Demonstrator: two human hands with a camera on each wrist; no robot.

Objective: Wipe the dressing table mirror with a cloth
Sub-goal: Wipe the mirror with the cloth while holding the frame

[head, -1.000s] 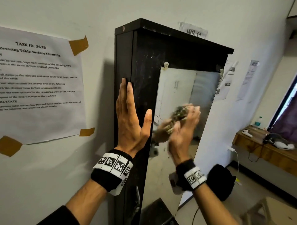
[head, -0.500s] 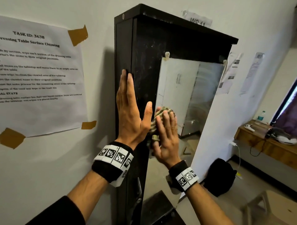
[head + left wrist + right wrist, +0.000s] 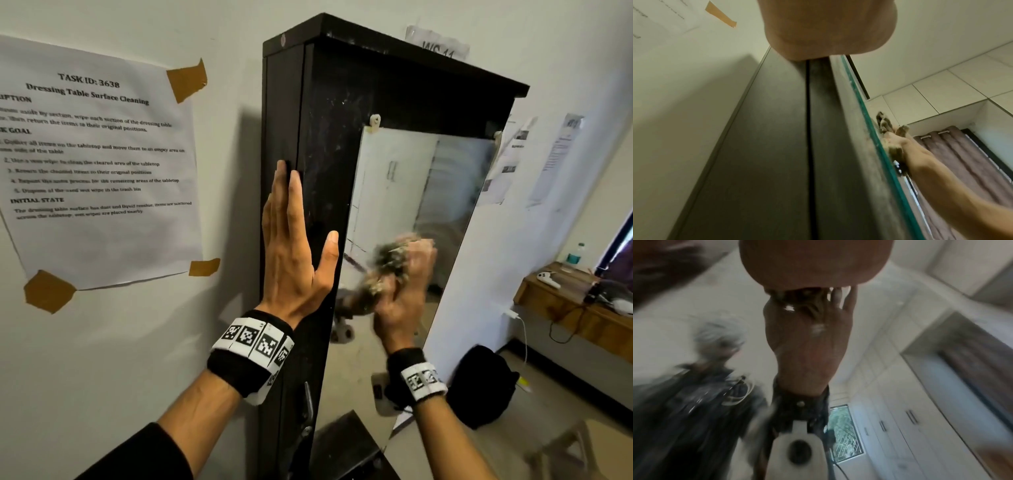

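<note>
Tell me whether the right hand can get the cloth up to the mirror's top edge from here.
Probably yes: the right hand presses the cloth on the mirror, and bare glass lies above it.

Glossy glass mirror [image 3: 428,192], fuzzy cloth [image 3: 390,260]

Black elastic wristband [image 3: 239,371] below the left hand [image 3: 294,257], ringed with white square-coded marker tiles, dark sleeve cuff [image 3: 150,452] further down that forearm, matching black band with white coded tiles [image 3: 419,378] below the right hand [image 3: 404,291]
</note>
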